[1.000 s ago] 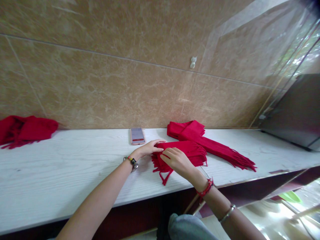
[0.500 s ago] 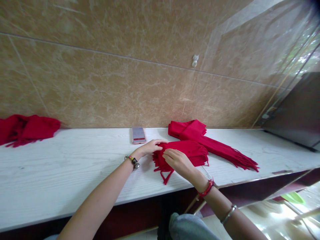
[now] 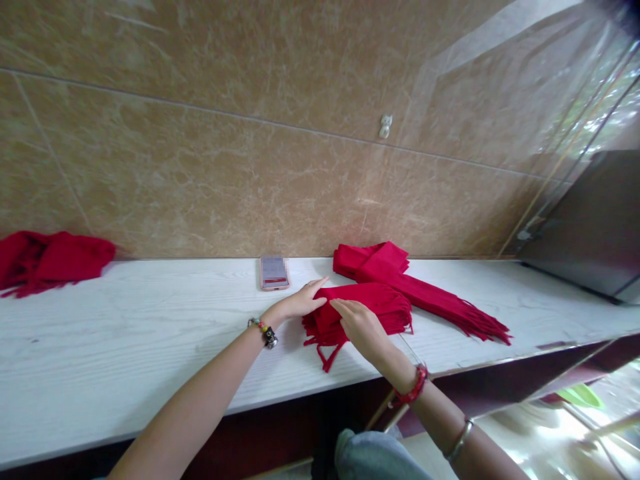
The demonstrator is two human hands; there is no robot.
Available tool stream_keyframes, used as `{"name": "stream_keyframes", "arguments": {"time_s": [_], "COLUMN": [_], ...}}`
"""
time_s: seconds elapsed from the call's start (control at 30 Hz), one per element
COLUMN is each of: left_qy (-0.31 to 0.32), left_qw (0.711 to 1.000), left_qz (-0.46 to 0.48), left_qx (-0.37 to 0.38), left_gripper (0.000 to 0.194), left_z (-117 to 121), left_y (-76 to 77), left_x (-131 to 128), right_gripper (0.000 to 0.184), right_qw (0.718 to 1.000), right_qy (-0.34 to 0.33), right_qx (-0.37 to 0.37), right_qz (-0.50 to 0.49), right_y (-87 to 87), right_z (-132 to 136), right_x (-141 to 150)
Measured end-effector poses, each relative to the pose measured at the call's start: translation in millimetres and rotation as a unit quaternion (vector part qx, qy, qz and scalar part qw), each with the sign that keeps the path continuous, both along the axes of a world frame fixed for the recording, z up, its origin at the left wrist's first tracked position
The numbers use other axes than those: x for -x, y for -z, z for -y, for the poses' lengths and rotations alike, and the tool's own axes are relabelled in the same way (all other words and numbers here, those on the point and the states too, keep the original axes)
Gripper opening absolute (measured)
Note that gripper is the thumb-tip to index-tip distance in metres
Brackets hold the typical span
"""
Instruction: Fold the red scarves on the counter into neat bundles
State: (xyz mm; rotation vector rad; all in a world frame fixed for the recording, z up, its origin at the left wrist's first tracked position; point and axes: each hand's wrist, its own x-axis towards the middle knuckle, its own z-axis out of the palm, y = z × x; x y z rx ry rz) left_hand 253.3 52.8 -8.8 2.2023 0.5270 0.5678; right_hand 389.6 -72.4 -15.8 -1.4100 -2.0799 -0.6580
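Note:
A red fringed scarf (image 3: 385, 303) lies folded on the white wooden counter (image 3: 125, 327). My left hand (image 3: 299, 302) rests on the scarf's left end with fingers stretched out flat. My right hand (image 3: 361, 325) lies on the scarf just to the right, fingers extended and pressing the cloth down. Fringe (image 3: 327, 353) hangs out below my right hand toward the counter's front edge. A second red scarf (image 3: 415, 287) lies behind it, running diagonally to the right with its fringed end near the edge.
A pink phone (image 3: 273, 272) lies face up against the brown tiled wall behind my left hand. Another heap of red cloth (image 3: 50, 259) sits at the far left of the counter. A dark box-like appliance (image 3: 595, 227) stands at the right end.
Both hands have flattened out on the scarf; the left hand's fingers, curled over the edge before, now lie straight. The scarf's left end looks more tucked in.

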Motion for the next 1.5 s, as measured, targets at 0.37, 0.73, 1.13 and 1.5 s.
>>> {"name": "stream_keyframes", "arguments": {"time_s": [0.37, 0.73, 1.13, 1.5], "left_qy": [-0.062, 0.022, 0.070, -0.025], "left_qw": [0.980, 0.920, 0.911, 0.896], "left_qz": [-0.044, -0.127, -0.179, -0.172], "left_qx": [-0.184, -0.369, -0.364, -0.408], "left_gripper": [0.061, 0.031, 0.046, 0.059], "left_z": [23.3, 58.8, 63.4, 69.4], "left_y": [3.9, -21.3, -15.7, 0.0], "left_x": [-6.6, 7.5, 14.8, -4.7], "right_gripper": [0.055, 0.050, 0.038, 0.038], "right_qw": [0.997, 0.996, 0.997, 0.985], "right_qy": [-0.022, 0.026, 0.074, 0.125], "right_qx": [0.074, 0.082, -0.004, 0.119], "right_qz": [-0.007, 0.029, 0.016, -0.020], "right_y": [-0.4, -8.2, 6.6, -19.5], "right_z": [7.9, 19.9, 19.8, -10.6], "right_x": [-35.0, -71.9, -120.7, -61.9]}}
